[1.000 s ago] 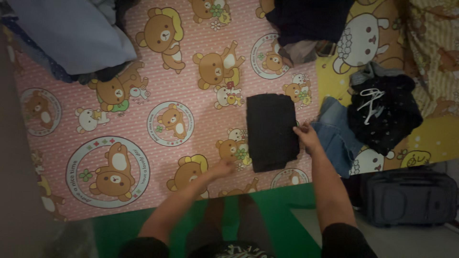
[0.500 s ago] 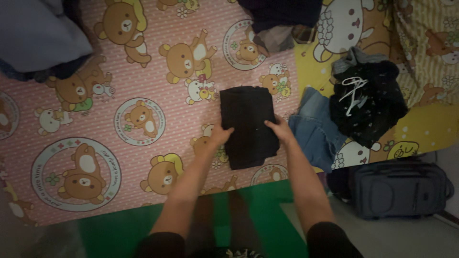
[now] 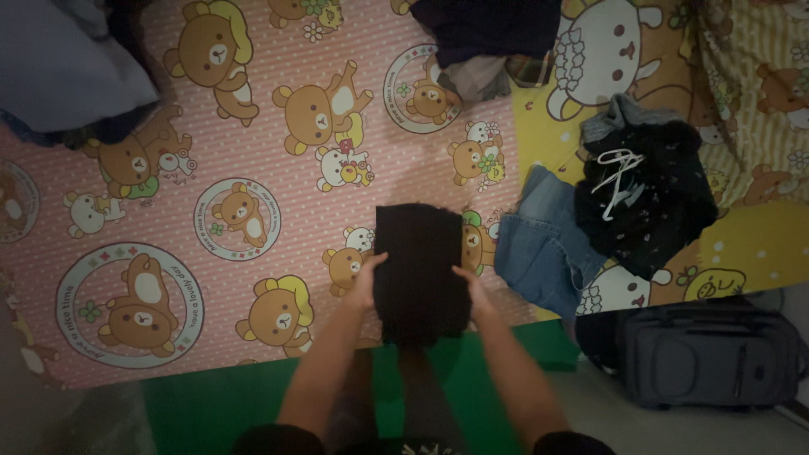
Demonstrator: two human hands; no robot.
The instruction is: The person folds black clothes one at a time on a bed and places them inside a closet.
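At the far left a pale blue-grey pile of bedding [image 3: 67, 67] lies on the pink bear-print sheet [image 3: 253, 152], well away from the work. Nearer the middle, the left hand [image 3: 368, 282] grips the left edge of the folded black garment [image 3: 419, 270], fingers curled onto the cloth; the right hand [image 3: 472, 295] clasps the opposite edge the same way. The garment sits at the near edge of the bed, its lower end just over the green floor [image 3: 211, 404]. By my reading, the folded piece is being lifted or drawn toward the body, so the next move calls for an even grip on both sides to keep the fold. To the right lie folded blue jeans [image 3: 543, 248], just beside the garment, then a black speckled garment with a white drawstring [image 3: 649, 194], and a dark suitcase [image 3: 708, 354] on the floor. Nothing blocks the hands.
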